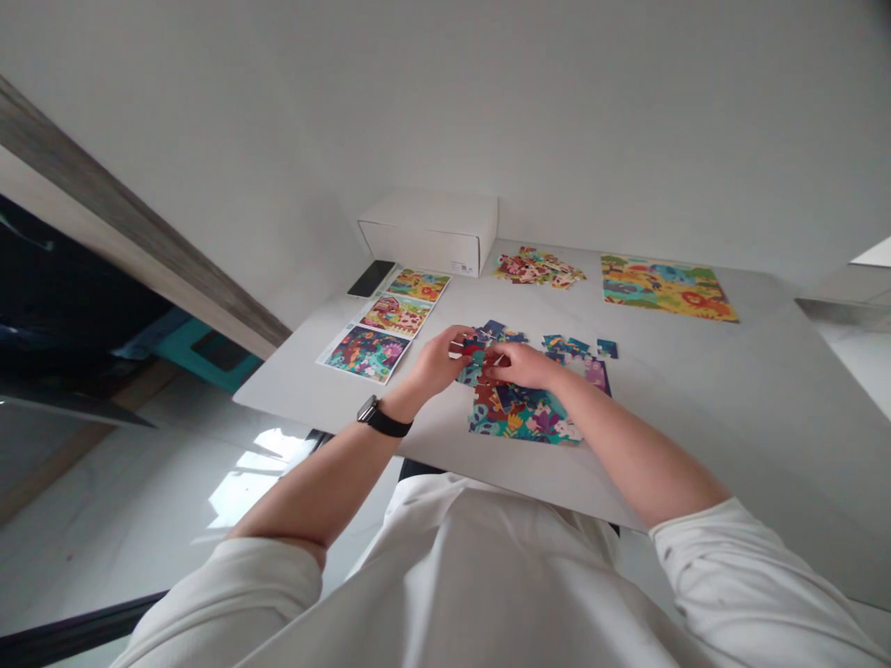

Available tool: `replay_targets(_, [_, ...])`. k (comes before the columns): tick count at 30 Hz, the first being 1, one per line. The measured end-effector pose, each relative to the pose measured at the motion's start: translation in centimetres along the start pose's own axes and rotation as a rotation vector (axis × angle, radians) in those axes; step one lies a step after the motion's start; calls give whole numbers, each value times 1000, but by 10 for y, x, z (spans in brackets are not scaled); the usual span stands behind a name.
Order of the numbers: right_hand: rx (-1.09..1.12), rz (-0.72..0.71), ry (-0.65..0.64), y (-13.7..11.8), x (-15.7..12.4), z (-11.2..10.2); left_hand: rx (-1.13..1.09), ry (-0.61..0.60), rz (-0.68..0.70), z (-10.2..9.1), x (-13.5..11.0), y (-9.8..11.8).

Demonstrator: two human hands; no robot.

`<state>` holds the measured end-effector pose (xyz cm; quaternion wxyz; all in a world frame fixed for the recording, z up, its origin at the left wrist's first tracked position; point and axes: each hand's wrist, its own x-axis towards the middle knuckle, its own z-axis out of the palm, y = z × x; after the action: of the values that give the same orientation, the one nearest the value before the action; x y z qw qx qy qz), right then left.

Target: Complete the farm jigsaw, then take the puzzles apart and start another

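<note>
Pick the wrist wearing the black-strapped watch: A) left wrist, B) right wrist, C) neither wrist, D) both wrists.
A: the black-strapped watch sits just behind the left hand, which reaches over the jigsaw pieces.

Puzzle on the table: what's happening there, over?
Left hand, right hand on puzzle pieces. Unfinished puzzle beneath them. Loose pile beyond.
</note>
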<state>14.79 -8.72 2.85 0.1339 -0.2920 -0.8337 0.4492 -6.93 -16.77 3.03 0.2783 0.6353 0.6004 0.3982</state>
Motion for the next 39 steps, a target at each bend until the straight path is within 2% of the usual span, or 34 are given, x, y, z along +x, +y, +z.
replay_targets(6, [90,56,202,14,2,-2,450,13,73,-13,1,-5])
replay_targets(8, [37,84,290,16,3,-7,522,12,98,-16,-3,-4])
replay_targets(10, [-109,79,390,15,2,-15,541,5,130,-16,-8,1])
replay_targets(13, [-291,70,509,8,-5,-37,496,-157,192,-11,-19,14])
replay_targets(17, [-243,173,532,-2,-32,-75,500,-439,256,-1,-40,32])
replay_targets(20, [-251,211,579,-1,-70,-91,542,-513,260,3,-50,40])
replay_targets(22, [-231,266,559,3,-101,-90,563,-523,246,4,-51,42])
replay_targets(24, [-159,324,581,9,-135,-84,572,-533,250,4,-49,44])
replay_targets(26, [-10,378,674,15,-170,-74,568,-543,278,3,-47,45])
replay_targets(29, [346,485,786,20,-216,-61,563,-558,324,3,-43,44])
replay_targets(31, [596,563,784,19,-237,-56,566,-569,355,4,-42,41])
replay_targets(34, [851,691,732,13,-252,-54,571,-580,415,7,-40,35])
replay_targets(39, [1075,858,654,2,-245,-60,584,-541,462,11,-36,24])
